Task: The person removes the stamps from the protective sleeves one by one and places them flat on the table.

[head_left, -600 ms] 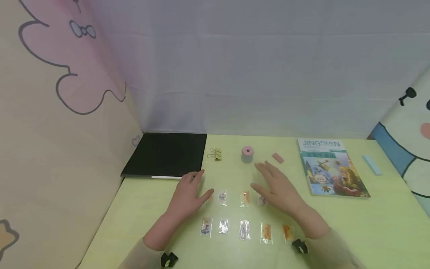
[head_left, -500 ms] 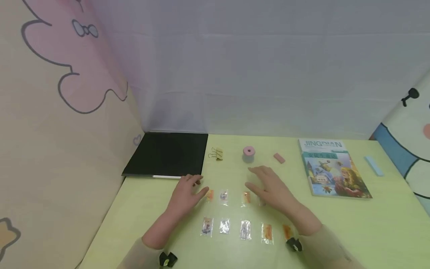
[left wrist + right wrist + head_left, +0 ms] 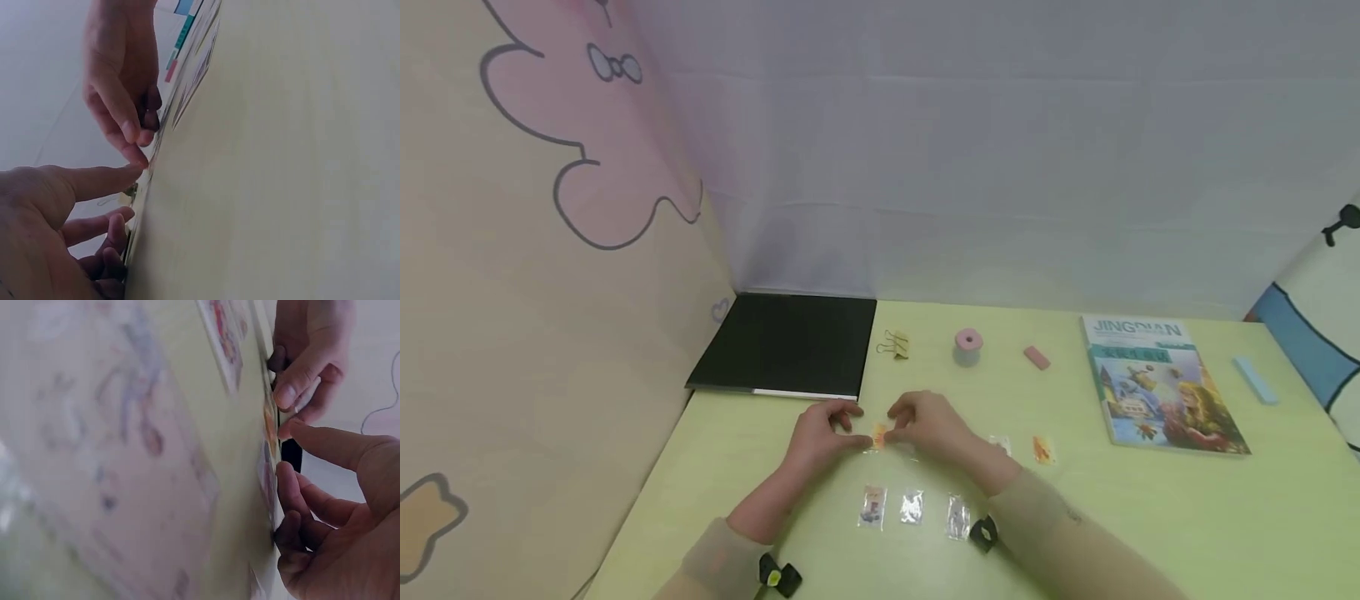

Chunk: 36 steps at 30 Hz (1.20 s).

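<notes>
Covered packet (image 3: 913, 454): mostly behind right hand (image 3: 931, 425)
Orange packet (image 3: 879, 434): print too small to tell
Packet nearest right-wrist camera (image 3: 125, 462): blurred, cut off left

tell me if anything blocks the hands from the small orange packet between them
Nothing visible does: in the head view, the left hand and right hand are right at opposite sides of the small orange packet, with no other object in between. Whether either grips it is unclear.

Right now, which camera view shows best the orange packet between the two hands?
The head view: it shows the orange packet from above, between left hand and right hand. The right wrist view shows it nearly edge-on; the left wrist view, not clearly.
</notes>
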Each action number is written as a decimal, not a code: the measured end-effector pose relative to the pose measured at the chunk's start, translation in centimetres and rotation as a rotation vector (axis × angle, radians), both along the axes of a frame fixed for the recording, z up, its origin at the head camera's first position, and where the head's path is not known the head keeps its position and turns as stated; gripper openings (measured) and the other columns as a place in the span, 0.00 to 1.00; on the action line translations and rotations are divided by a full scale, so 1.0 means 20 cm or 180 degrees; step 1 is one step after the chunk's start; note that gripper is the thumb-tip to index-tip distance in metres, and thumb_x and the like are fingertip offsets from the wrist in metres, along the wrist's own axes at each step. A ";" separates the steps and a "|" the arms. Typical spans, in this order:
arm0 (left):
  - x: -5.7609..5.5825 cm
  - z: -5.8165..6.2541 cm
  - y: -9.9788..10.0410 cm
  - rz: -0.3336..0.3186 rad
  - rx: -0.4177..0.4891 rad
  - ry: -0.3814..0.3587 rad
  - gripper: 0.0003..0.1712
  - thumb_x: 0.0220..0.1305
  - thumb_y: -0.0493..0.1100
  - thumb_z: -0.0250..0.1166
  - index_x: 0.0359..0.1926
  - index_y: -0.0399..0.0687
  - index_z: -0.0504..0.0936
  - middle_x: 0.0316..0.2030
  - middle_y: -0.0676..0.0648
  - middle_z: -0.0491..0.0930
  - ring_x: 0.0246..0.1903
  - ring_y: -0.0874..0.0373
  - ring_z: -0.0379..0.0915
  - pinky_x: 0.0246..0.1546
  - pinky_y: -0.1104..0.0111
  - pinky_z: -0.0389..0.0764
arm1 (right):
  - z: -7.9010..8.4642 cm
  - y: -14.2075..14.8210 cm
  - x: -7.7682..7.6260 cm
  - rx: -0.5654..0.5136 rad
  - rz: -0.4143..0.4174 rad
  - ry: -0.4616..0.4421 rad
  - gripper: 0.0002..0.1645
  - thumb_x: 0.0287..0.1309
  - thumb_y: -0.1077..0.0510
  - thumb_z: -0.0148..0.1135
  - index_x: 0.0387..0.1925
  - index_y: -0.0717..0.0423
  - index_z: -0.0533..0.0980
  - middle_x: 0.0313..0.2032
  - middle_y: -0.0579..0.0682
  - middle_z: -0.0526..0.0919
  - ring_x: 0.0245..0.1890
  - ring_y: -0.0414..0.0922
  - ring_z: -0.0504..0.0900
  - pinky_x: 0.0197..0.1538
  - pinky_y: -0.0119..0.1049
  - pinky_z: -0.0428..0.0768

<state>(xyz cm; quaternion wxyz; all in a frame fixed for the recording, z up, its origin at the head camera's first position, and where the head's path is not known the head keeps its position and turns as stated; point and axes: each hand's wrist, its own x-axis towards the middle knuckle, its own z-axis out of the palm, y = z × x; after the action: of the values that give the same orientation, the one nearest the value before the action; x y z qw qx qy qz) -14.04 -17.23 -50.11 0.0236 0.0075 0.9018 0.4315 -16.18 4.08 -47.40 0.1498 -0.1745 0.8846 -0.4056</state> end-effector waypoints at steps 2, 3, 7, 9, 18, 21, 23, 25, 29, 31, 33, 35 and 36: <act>0.00 -0.01 0.01 -0.0043 -0.0050 0.0031 0.22 0.33 0.47 0.80 0.35 0.54 0.84 0.24 0.51 0.76 0.22 0.60 0.65 0.23 0.71 0.66 | -0.02 -0.03 -0.01 0.0060 -0.0028 0.0029 0.21 0.40 0.50 0.75 0.39 0.52 0.80 0.28 0.44 0.81 0.28 0.38 0.76 0.37 0.35 0.74; 0.00 -0.01 0.02 -0.0051 -0.0073 0.0043 0.22 0.33 0.46 0.80 0.35 0.55 0.83 0.24 0.51 0.76 0.22 0.60 0.65 0.22 0.71 0.66 | -0.03 -0.04 -0.01 0.0106 -0.0039 0.0058 0.21 0.39 0.50 0.75 0.38 0.51 0.80 0.28 0.44 0.81 0.28 0.38 0.75 0.36 0.34 0.73; 0.00 -0.01 0.02 -0.0054 -0.0083 0.0045 0.21 0.32 0.44 0.80 0.32 0.55 0.83 0.24 0.50 0.76 0.22 0.60 0.65 0.23 0.70 0.66 | -0.04 -0.07 -0.02 0.0303 -0.0046 0.0238 0.22 0.35 0.51 0.77 0.36 0.50 0.80 0.27 0.44 0.80 0.26 0.38 0.74 0.35 0.34 0.73; 0.00 0.00 0.02 -0.0080 -0.0087 0.0037 0.19 0.33 0.43 0.80 0.32 0.55 0.83 0.24 0.50 0.76 0.22 0.60 0.66 0.23 0.70 0.66 | -0.04 -0.08 -0.02 0.0391 -0.0051 0.0319 0.22 0.34 0.51 0.77 0.35 0.50 0.80 0.26 0.44 0.80 0.26 0.38 0.73 0.34 0.33 0.72; 0.00 0.00 0.04 -0.0201 -0.0067 0.0164 0.16 0.35 0.39 0.78 0.30 0.54 0.84 0.24 0.49 0.77 0.23 0.60 0.66 0.24 0.71 0.66 | -0.05 -0.09 -0.02 0.0451 -0.0064 0.0417 0.18 0.33 0.52 0.76 0.32 0.48 0.80 0.25 0.44 0.77 0.26 0.39 0.71 0.33 0.33 0.70; 0.01 0.00 0.05 -0.0221 -0.0051 0.0171 0.16 0.36 0.38 0.78 0.30 0.53 0.84 0.25 0.49 0.77 0.25 0.58 0.68 0.26 0.72 0.67 | -0.05 -0.10 -0.02 0.0510 -0.0036 0.0474 0.17 0.34 0.53 0.75 0.31 0.47 0.81 0.25 0.44 0.76 0.29 0.40 0.70 0.35 0.34 0.69; 0.01 0.00 0.05 -0.0236 -0.0026 0.0176 0.16 0.37 0.37 0.77 0.30 0.52 0.84 0.26 0.50 0.77 0.27 0.57 0.70 0.28 0.72 0.68 | -0.05 -0.10 -0.01 0.0567 -0.0018 0.0513 0.16 0.34 0.53 0.74 0.31 0.46 0.80 0.26 0.44 0.75 0.31 0.41 0.69 0.37 0.35 0.69; 0.01 0.00 0.05 -0.0259 0.0005 0.0188 0.16 0.37 0.36 0.77 0.31 0.52 0.83 0.27 0.50 0.78 0.29 0.57 0.71 0.30 0.71 0.69 | -0.05 -0.10 -0.01 0.0624 0.0004 0.0539 0.16 0.35 0.52 0.74 0.31 0.44 0.80 0.27 0.45 0.75 0.32 0.42 0.68 0.38 0.36 0.68; 0.01 -0.01 0.05 -0.0296 0.0057 0.0248 0.16 0.38 0.34 0.76 0.31 0.52 0.82 0.28 0.53 0.80 0.32 0.56 0.72 0.34 0.69 0.70 | -0.05 -0.11 -0.01 0.0622 0.0029 0.0575 0.15 0.36 0.52 0.74 0.31 0.43 0.78 0.29 0.45 0.75 0.34 0.43 0.68 0.41 0.38 0.67; 0.01 -0.02 0.05 -0.0306 0.0065 0.0283 0.16 0.39 0.34 0.75 0.31 0.52 0.81 0.28 0.53 0.80 0.33 0.56 0.72 0.34 0.68 0.70 | -0.06 -0.11 -0.01 0.0549 0.0036 0.0597 0.14 0.37 0.53 0.74 0.30 0.43 0.78 0.29 0.44 0.76 0.34 0.43 0.68 0.42 0.38 0.67; 0.01 -0.02 0.05 -0.0310 0.0070 0.0298 0.16 0.39 0.34 0.75 0.30 0.51 0.80 0.27 0.54 0.80 0.32 0.57 0.72 0.34 0.68 0.69 | -0.06 -0.10 -0.01 0.0471 0.0042 0.0604 0.13 0.38 0.53 0.74 0.29 0.43 0.77 0.29 0.43 0.78 0.34 0.42 0.69 0.41 0.38 0.67; 0.01 -0.02 0.05 -0.0296 0.0085 0.0278 0.15 0.40 0.34 0.75 0.30 0.52 0.80 0.26 0.54 0.81 0.32 0.57 0.72 0.34 0.68 0.68 | -0.06 -0.10 -0.01 0.0415 0.0062 0.0594 0.12 0.39 0.54 0.73 0.28 0.43 0.77 0.28 0.42 0.79 0.32 0.41 0.69 0.39 0.37 0.67; 0.01 -0.02 0.05 -0.0292 0.0095 0.0266 0.15 0.41 0.34 0.74 0.29 0.52 0.79 0.26 0.55 0.81 0.31 0.57 0.72 0.34 0.68 0.67 | -0.05 -0.10 -0.01 0.0382 0.0072 0.0582 0.12 0.40 0.54 0.73 0.28 0.43 0.77 0.27 0.42 0.79 0.31 0.40 0.69 0.38 0.36 0.67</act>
<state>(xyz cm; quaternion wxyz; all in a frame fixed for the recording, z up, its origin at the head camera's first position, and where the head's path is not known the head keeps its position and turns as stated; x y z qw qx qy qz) -13.88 -16.24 -50.58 0.0056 0.0673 0.8941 0.4427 -16.37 2.04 -48.49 0.0832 -0.2116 0.9153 -0.3325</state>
